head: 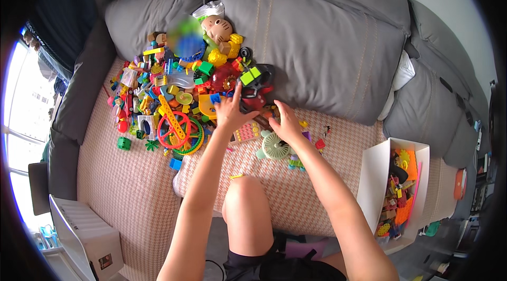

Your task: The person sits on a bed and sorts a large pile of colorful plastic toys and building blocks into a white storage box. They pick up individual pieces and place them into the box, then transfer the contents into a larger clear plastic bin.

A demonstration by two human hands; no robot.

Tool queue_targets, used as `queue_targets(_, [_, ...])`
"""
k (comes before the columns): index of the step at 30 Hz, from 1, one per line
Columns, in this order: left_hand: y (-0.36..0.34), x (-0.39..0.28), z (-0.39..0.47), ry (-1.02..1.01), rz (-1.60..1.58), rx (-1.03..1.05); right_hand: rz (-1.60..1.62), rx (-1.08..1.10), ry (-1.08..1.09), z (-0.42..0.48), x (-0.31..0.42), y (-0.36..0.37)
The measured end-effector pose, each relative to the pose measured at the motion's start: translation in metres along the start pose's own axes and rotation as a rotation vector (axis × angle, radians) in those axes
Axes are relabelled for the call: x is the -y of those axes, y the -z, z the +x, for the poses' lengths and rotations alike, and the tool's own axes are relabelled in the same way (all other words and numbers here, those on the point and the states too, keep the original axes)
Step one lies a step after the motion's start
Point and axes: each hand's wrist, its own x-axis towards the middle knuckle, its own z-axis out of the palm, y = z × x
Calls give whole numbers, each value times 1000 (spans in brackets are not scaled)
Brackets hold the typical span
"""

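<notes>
A large pile of mixed toys and building bricks lies on the sofa before me. My left hand (pixel 231 114) is over the pile's right part with its fingers spread, beside a yellow plastic toy (pixel 206 107). Its index finger points up toward a black toy vehicle (pixel 261 79) with lime-green blocks (pixel 250 76); whether it touches is unclear. To the right, my right hand (pixel 287 122) has thumb and fingers apart, with nothing visible between them. Close below it lies a pale green handheld fan (pixel 274 146). A toy with pink buttons (pixel 247 132) rests between my hands.
Grey cushions (pixel 313 51) line the sofa's back. At right stands a white box (pixel 370 190) holding toys. Another white box (pixel 87 233) is at lower left. Red and green toy rings (pixel 174 130) lie at the pile's front. Small pieces are scattered on the checked cover (pixel 126 186).
</notes>
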Motion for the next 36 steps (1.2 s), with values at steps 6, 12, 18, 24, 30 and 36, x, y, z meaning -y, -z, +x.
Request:
queue_targets(6, [-43, -27, -30, -44, -141, 205, -190, 197, -101, -38, -27, -6])
queue_targets(12, [-56, -68, -75, -326, -345, 147, 6, 280, -190, -87, -21, 46])
queue_targets(18, [-53, -112, -107, -551, -248, 381, 3, 268, -332, -129, -32, 85])
queue_targets(24, [-26, -121, -114, -710, -313, -329, -96, -268, -168, -117, -37, 84])
queue_targets(30, [-48, -67, -104, -2, -282, -90, 38, -136, -439, -52, -18, 59])
queue_targets(36, [-51, -89, -123, -264, -516, -10, 189, -22, -574, -72, -28, 50])
